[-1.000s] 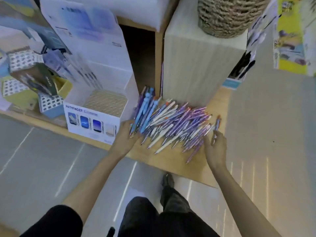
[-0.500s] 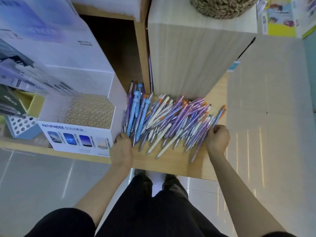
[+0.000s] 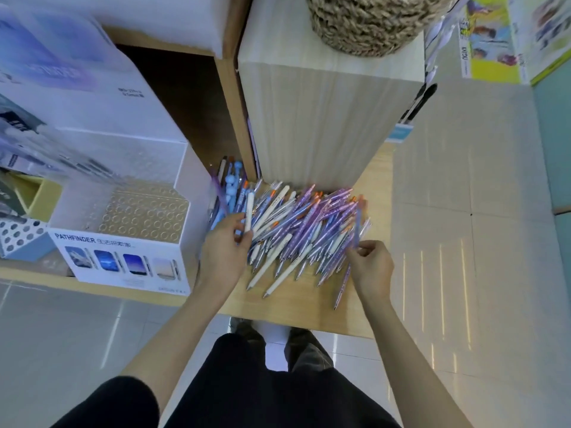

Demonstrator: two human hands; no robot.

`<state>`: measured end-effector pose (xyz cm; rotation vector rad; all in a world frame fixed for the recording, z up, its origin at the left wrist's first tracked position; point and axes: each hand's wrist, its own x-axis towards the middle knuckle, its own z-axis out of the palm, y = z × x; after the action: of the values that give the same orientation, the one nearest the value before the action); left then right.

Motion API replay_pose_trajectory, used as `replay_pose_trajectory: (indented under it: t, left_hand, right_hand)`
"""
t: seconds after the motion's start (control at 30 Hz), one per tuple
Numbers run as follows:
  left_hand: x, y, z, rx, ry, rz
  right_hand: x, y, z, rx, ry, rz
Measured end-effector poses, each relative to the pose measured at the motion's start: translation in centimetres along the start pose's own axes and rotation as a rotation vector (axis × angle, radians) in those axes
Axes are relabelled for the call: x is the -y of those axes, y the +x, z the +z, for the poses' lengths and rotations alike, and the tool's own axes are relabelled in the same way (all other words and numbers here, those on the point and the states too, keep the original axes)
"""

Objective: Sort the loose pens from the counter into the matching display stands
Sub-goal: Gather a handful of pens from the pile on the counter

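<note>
The loose pens (image 3: 304, 225) lie in one heap on the wooden counter (image 3: 296, 308), purple, white and blue ones mixed, most with the tips pointing toward me. The heap lies against the foot of a pale wooden box (image 3: 324, 125), and on top of this box stands a woven basket (image 3: 367, 23).

My left hand (image 3: 224, 245) is at the left edge of the heap. Its thumb and curled fingers pinch a white pen (image 3: 249, 208), which stands almost upright above the others. My right hand (image 3: 372, 264) is at the right edge, and its thumb and first fingers pinch the lower part of a blue-purple pen (image 3: 358, 222), also raised steeply.

Just beside my left hand stands the white display stand (image 3: 123, 264) marked PATHFINDER; the top of it is a grid of round holes.
</note>
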<state>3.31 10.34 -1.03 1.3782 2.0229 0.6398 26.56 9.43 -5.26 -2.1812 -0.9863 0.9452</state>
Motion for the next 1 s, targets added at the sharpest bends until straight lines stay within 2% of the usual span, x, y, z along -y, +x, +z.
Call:
replay_pose_trajectory:
  t: [0.13,0.3,0.4,0.47,0.53,0.63,0.83,1.0]
  left_hand:
    - [-0.3,2.2,1.7,0.040,0.067,0.015]
    - [1.2,3.6,0.8,0.014,0.337,0.094]
    - [2.0,5.0,-0.2,-0.054,0.227,0.124]
    - [2.0,5.9,-0.3,0.035,0.075,0.081]
    - [2.3,6.5,0.4,0.152,-0.019,0.015]
    - [3.2,6.8,1.3,0.213,-0.012,-0.037]
    - [4.5,6.3,1.6,0.166,-0.016,0.077]
    - [4.4,5.3,2.6,0.160,0.002,0.025]
  right_hand:
    - [0.9,-0.5,1.8,0.130,-0.020,0.008]
    - [0.7,-0.3,2.7,0.087,-0.041,-0.046]
    - [-0.1,-0.6,2.4,-0.023,-0.067,-0.123]
    - [-0.9,-0.6,2.1,-0.061,-0.029,-0.154]
    - [-1.5,-0.8,2.0,0.004,0.081,-0.139]
    - [-2.0,-1.2,2.6,0.115,0.162,-0.139]
    - [-1.3,0.0,5.2,0.092,-0.074,-0.270]
    - [-0.4,0.9,5.9,0.061,-0.127,-0.321]
